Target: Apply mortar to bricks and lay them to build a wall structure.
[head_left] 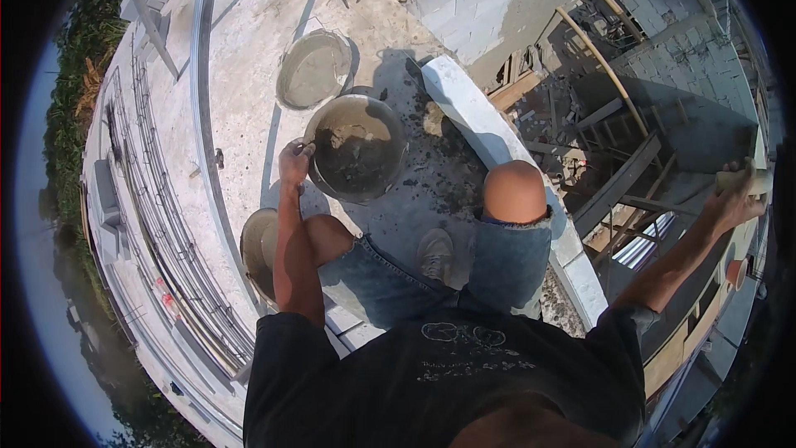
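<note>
My left hand (296, 161) is closed on the rim of a round bucket (400, 129). Wet grey mortar (356, 149) fills the lower part of this bucket. My right arm stretches far out to the right, past the edge of the slab. Out there my right hand (736, 197) is closed around something pale and blocky, too small and distorted to name. Just beyond the mortar bucket is a second, shallower-looking bucket (315, 70), with grey residue inside. A third bucket (259, 249) sits beside my left forearm, partly hidden by it.
A low pale block wall (473, 108) runs along my right knee. Past it lies a drop with planks (618, 187), poles and rubble below. Mortar spills (452, 162) cover the concrete between bucket and wall. Long steel bars (178, 241) and a metal rail (201, 75) lie to the left.
</note>
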The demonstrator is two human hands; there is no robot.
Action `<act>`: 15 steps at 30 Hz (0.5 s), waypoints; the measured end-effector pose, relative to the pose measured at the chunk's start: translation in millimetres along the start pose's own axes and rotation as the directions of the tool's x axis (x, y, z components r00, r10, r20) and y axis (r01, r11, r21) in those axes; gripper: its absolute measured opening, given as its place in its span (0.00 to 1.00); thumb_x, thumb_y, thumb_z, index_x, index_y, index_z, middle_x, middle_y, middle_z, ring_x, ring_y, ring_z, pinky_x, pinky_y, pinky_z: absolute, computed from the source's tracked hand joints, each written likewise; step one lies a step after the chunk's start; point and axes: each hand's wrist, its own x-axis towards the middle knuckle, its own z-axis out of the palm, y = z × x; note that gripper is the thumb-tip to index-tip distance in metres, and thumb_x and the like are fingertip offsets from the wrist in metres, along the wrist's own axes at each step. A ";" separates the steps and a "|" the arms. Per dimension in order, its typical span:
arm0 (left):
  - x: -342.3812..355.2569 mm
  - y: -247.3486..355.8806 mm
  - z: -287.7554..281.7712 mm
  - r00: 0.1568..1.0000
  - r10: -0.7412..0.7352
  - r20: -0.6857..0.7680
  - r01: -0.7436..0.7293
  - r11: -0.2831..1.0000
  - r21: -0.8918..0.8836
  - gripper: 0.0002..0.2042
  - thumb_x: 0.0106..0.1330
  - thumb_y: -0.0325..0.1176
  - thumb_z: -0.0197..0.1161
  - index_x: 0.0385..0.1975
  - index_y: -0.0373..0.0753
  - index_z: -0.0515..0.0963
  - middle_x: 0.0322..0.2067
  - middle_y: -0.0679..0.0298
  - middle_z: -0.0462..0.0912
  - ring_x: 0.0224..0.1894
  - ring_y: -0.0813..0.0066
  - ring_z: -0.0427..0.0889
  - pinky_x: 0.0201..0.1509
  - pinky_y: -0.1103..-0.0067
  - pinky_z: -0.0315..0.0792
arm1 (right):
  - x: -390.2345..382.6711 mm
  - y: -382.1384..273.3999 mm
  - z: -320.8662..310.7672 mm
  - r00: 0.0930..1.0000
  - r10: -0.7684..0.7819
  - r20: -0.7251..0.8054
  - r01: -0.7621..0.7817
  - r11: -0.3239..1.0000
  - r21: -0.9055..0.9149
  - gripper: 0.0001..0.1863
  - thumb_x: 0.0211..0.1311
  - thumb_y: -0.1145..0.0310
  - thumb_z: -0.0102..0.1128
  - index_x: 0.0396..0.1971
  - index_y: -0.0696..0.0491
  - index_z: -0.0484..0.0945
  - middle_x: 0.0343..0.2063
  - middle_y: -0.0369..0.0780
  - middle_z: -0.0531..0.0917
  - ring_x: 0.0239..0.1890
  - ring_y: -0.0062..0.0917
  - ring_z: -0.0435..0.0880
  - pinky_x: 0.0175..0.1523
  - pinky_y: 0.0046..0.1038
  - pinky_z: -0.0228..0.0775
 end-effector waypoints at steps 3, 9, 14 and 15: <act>-6.1 11.9 4.2 0.995 0.060 0.080 -0.077 0.968 0.240 0.16 0.66 0.31 0.62 0.51 0.31 0.76 0.37 0.61 0.85 0.36 0.78 0.81 0.42 0.80 0.74 | -2.6 74.5 24.4 0.992 -0.057 -0.114 -0.022 0.806 -0.591 0.30 0.55 0.58 0.64 0.51 0.61 0.64 0.41 0.51 0.79 0.43 0.42 0.81 0.42 0.34 0.75; -19.1 20.5 40.1 0.998 0.037 0.057 -0.049 0.972 0.229 0.22 0.69 0.41 0.58 0.56 0.32 0.73 0.47 0.52 0.82 0.50 0.67 0.80 0.55 0.76 0.70 | -121.4 77.7 78.8 0.895 0.164 0.414 0.207 0.670 -0.713 0.29 0.58 0.56 0.61 0.57 0.48 0.63 0.46 0.55 0.80 0.50 0.52 0.79 0.51 0.44 0.71; 0.0 26.3 50.6 0.977 0.214 -0.010 -0.196 0.912 0.360 0.22 0.69 0.41 0.58 0.58 0.35 0.72 0.52 0.52 0.79 0.56 0.63 0.77 0.60 0.74 0.66 | -219.0 -48.5 122.6 0.327 0.157 0.932 0.453 0.839 -0.301 0.22 0.66 0.55 0.56 0.57 0.46 0.70 0.41 0.50 0.83 0.43 0.48 0.82 0.45 0.43 0.72; 2.6 25.9 48.6 0.962 0.273 0.002 -0.255 0.898 0.358 0.22 0.69 0.41 0.58 0.58 0.35 0.72 0.52 0.52 0.79 0.56 0.63 0.77 0.60 0.74 0.66 | -243.4 -65.4 131.3 0.180 0.154 0.972 0.517 0.826 -0.226 0.21 0.67 0.55 0.53 0.57 0.46 0.70 0.37 0.50 0.83 0.41 0.46 0.82 0.45 0.45 0.73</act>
